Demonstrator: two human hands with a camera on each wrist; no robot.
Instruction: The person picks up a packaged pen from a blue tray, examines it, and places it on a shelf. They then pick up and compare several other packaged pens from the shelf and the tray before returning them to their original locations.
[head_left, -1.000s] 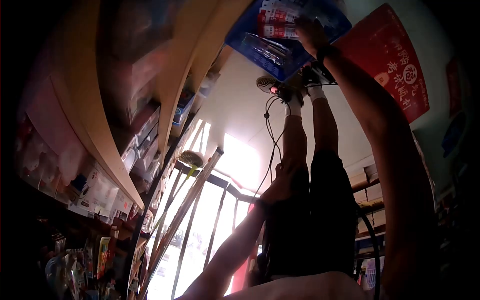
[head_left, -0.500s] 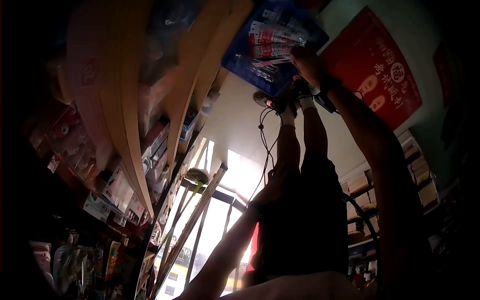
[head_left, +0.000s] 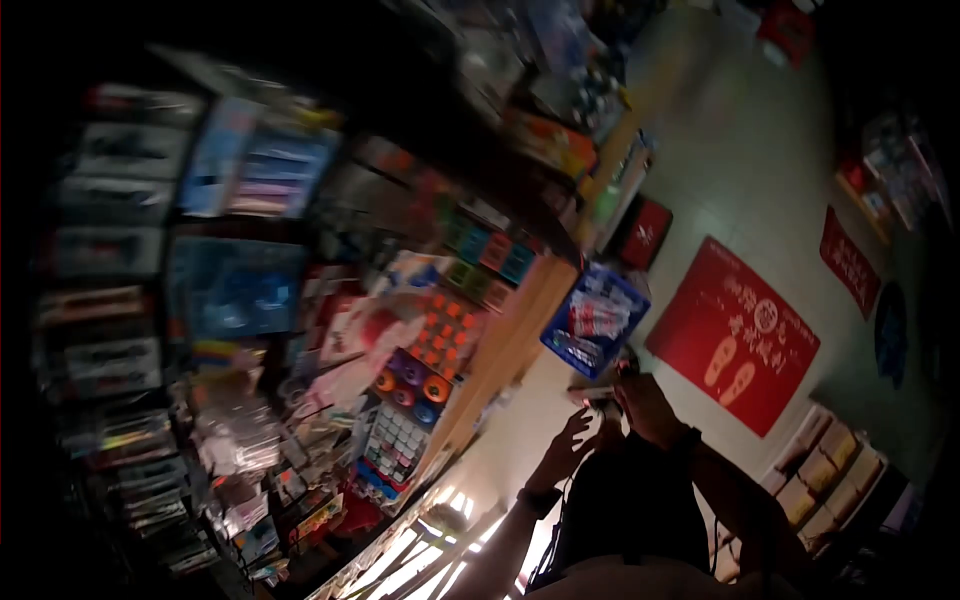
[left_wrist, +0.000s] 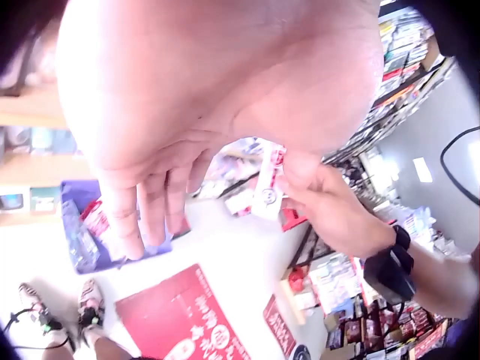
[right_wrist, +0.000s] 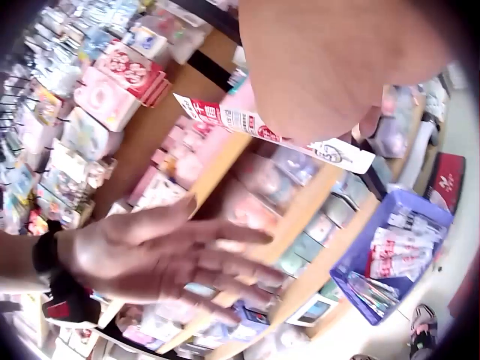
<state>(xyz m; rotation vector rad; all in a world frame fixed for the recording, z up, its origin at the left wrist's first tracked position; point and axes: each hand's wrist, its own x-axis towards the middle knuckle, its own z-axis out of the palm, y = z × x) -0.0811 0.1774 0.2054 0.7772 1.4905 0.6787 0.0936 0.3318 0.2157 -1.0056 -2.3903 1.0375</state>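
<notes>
My right hand (head_left: 655,410) pinches a slim, flat red-and-white printed packet (right_wrist: 240,120), raised in front of me. In the left wrist view this packet also shows between the right thumb and fingers. My left hand (right_wrist: 165,262) is close by, fingers spread and straight, with nothing in it. Lower down, a blue plastic basket (right_wrist: 369,231) holds several similar red-and-white packets (right_wrist: 394,251) and some thin clear-wrapped items (right_wrist: 371,294). What the held packet contains is hidden.
Shelves (head_left: 500,360) packed with small goods run along the left. A red mat (head_left: 735,340) with white lettering lies on the pale floor (head_left: 700,190). Stacked boxes (head_left: 820,475) stand at the lower right. Dark cords (left_wrist: 457,150) hang near the arms.
The right hand has left the basket and come back towards me with a packet. My left hand has lifted off the leg. The head view has swung round, showing more shelves.
</notes>
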